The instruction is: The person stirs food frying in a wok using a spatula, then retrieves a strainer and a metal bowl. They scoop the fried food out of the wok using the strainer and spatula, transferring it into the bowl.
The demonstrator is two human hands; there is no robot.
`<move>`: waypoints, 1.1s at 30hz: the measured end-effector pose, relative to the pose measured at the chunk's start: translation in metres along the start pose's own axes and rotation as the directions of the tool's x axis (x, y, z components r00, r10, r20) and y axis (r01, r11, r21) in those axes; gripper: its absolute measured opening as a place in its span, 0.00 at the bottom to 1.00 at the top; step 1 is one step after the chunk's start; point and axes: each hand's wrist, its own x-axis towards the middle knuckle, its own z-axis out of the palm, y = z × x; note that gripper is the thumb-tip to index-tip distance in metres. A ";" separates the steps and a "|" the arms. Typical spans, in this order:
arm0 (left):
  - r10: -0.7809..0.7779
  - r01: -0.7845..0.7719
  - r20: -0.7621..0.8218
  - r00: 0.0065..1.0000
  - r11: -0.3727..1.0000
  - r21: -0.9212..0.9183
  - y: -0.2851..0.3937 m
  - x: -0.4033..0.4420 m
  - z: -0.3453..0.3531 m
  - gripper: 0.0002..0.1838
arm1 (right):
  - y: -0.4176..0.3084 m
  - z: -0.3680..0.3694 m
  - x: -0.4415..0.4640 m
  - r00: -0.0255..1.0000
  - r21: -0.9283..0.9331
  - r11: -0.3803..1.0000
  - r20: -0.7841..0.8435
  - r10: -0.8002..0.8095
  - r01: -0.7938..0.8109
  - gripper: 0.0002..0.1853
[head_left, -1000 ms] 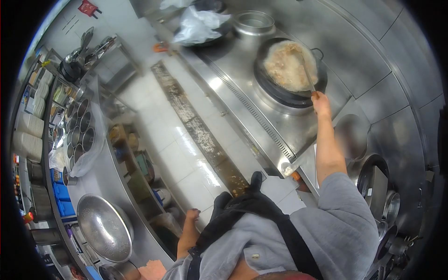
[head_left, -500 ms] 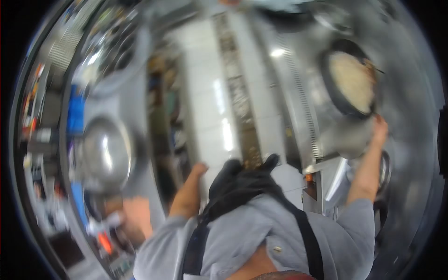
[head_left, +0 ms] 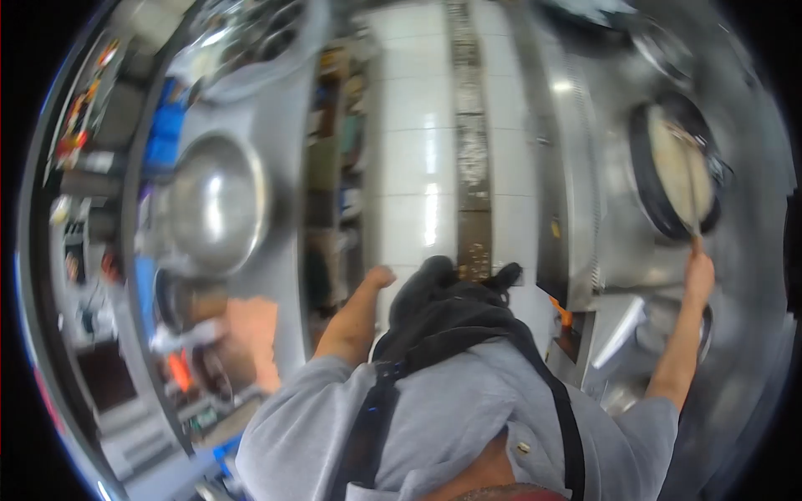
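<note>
My right hand (head_left: pixel 700 275) is closed round the handle of a long-handled cooking tool (head_left: pixel 692 200), whose head is too blurred to name. The tool reaches over a black wok (head_left: pixel 642 179) on the steel range. A pale, cream-coloured food (head_left: pixel 671 179) fills much of the wok; its kind is unclear. Low by my left side, my left hand (head_left: pixel 382 276) has its fingers curled in, with nothing seen in it. It is close to my dark apron (head_left: pixel 455 321) and apart from the counter.
A large steel bowl (head_left: pixel 219 204) stands on the left counter (head_left: pixel 280 188). Shelves with blurred goods run beneath that counter. Between counter and range lies a white tiled floor (head_left: pixel 413 159) with a drain channel (head_left: pixel 473 159). Farther along the range is a round metal pan (head_left: pixel 664 50).
The view has swung, shifting the wok rightward. My right hand was at the wok's near rim; now the tool's handle shows clearly in it, lying across the food. My left hand stays low.
</note>
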 end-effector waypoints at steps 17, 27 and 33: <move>0.042 -0.006 0.109 0.993 0.951 -0.309 -0.030 0.088 0.008 0.16 | -0.017 -0.224 -0.145 0.931 0.044 0.930 0.052 0.362 -0.364 0.18; 0.106 -0.100 0.144 0.984 0.994 -0.049 -0.058 0.119 0.026 0.18 | -0.046 -0.091 -0.117 0.940 -0.007 0.952 0.156 0.304 -0.307 0.18; -0.010 0.065 0.112 0.994 0.867 -0.494 -0.024 0.076 0.009 0.14 | -0.080 -0.048 -0.065 0.896 0.124 0.895 0.190 0.402 -0.428 0.19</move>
